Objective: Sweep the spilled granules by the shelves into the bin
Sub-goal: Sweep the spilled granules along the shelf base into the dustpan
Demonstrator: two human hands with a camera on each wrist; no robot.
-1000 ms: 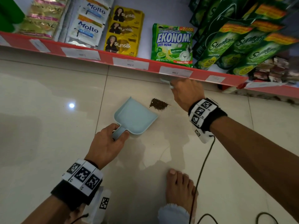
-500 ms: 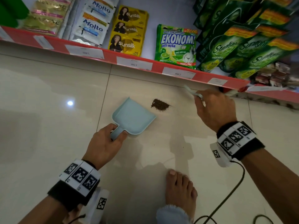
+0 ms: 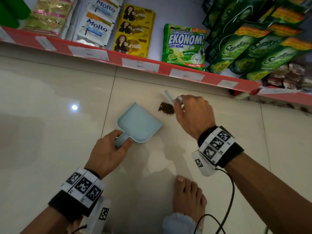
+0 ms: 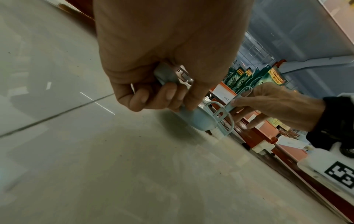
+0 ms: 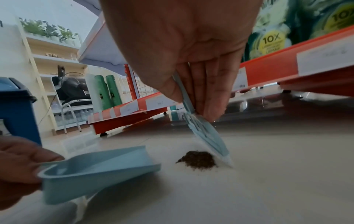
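One small heap of dark brown granules (image 3: pixel 166 108) on the floor by the red shelf edge (image 3: pixel 140 62): loose, light, scatter-prone. Right hand (image 3: pixel 192 114) pinches pale blue brush (image 5: pixel 207 134) just behind; left hand (image 3: pixel 108 152) grips pale blue plastic dustpan (image 3: pixel 138 124) handle, mouth near heap.

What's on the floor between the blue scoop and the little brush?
The brown granules lie in a small heap between the dustpan and the brush, with bare tile on the dustpan's side. The right wrist view shows it best.
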